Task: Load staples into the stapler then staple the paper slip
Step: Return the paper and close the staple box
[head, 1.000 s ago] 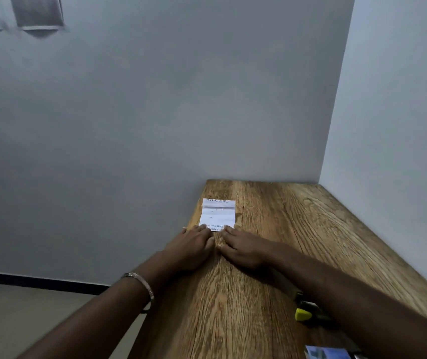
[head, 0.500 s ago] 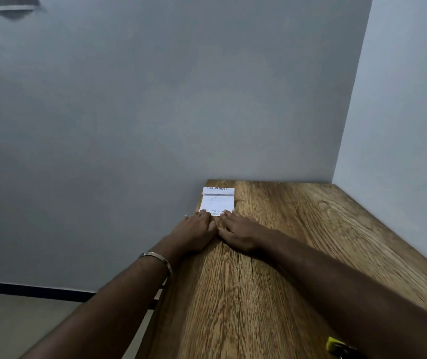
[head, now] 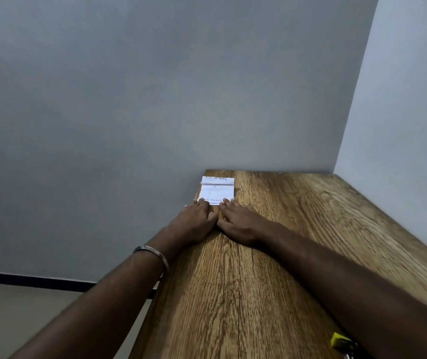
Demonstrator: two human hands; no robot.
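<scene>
Both arms are reaching out across the brown wood-grain counter [head: 272,281] toward its far left corner, where two grey walls are meeting. The white folded paper slip with printed text [head: 217,189] is lying flat there, at about 12 o'clock from the hands, close to the counter's left edge and near the back wall.

The left hand [head: 194,224] is lying palm down, its grip flat and spread with nothing held, fingertips [head: 203,202] pressing on the slip's near left corner. A silver metal bangle [head: 153,252] is sitting on that wrist. The right hand [head: 241,224] is lying palm down just beside it, thumbs nearly touching, its grip likewise flat and empty, fingertips [head: 226,202] resting on the slip's near right corner.

At roughly 5 o'clock, at the bottom right edge of the view, a yellow-and-black object [head: 342,343] is peeking out beside the right forearm; what it is cannot be told.
</scene>
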